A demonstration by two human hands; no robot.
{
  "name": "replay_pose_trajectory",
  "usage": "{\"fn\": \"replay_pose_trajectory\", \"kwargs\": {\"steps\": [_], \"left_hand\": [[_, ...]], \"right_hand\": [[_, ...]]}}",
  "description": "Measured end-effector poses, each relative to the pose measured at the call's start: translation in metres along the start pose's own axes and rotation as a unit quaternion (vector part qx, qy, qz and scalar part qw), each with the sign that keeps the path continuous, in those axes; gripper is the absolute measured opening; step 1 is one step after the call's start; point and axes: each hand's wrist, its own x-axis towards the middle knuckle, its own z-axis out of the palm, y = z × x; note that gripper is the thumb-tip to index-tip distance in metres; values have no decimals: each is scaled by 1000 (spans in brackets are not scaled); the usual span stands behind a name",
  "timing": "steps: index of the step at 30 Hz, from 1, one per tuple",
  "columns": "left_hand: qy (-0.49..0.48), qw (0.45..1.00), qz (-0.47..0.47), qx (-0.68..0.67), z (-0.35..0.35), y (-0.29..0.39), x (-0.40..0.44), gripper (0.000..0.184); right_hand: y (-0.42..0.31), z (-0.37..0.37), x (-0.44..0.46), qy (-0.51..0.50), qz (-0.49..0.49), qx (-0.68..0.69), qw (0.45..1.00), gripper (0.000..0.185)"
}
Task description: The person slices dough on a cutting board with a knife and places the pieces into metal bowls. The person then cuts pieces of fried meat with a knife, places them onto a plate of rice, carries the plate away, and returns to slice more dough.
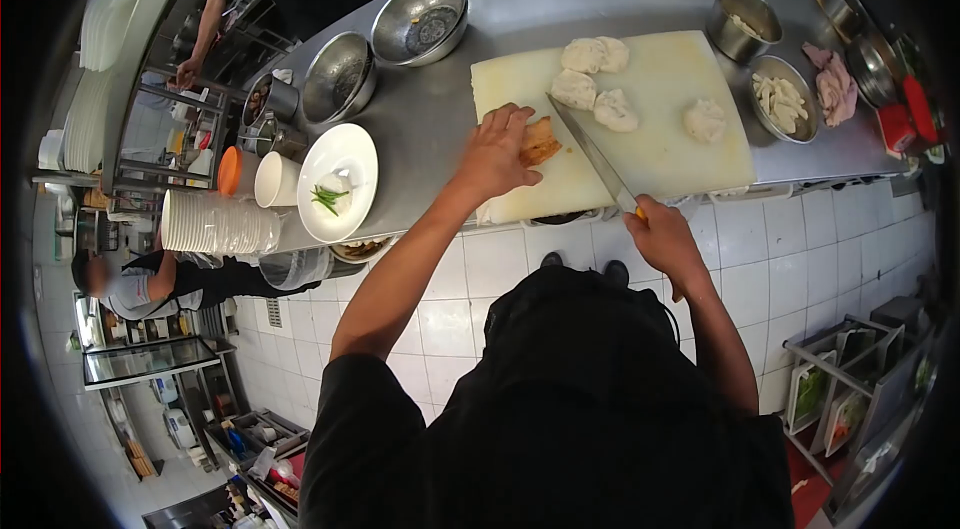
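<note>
My left hand [495,151] is closed over a browned piece of what looks like cooked meat [541,142], pinning it to the cutting board [660,169]. Fingers and thumb curl around its left side and hide part of it. In my right hand [663,241] is a long kitchen knife [600,159], gripped by its yellow handle. The blade points away from me, just right of the meat and apart from it. Beyond the meat sit several pale, rounded, dough-like pieces [574,89]; another pale round piece [705,120] lies alone farther right on the board.
Left of the board are a white plate [312,157] with green strips, paper cups [274,181] and steel bowls [420,21]. On the right stand a steel pot [745,21], a bowl of pale strips [782,101] and a pink cloth [832,81]. Two other people work at the left.
</note>
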Motion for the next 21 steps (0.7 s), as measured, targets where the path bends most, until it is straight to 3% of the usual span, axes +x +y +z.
{"fn": "replay_pose_trajectory", "kwargs": {"steps": [7, 13, 16, 20, 21], "left_hand": [[14, 997, -57, -40, 30, -1, -2, 73], [75, 995, -70, -15, 17, 7, -12, 72], [99, 991, -39, -79, 7, -14, -9, 71], [22, 974, -123, -186, -29, -22, 13, 66], [-5, 987, -74, -142, -34, -18, 14, 66]], "right_hand": [[7, 6, -1, 23, -25, 4, 999, 28], [7, 7, -5, 24, -16, 6, 1000, 26], [9, 5, -10, 28, -16, 12, 999, 26], [12, 5, -10, 33, -17, 8, 999, 26], [13, 6, -9, 36, -21, 6, 999, 26]]}}
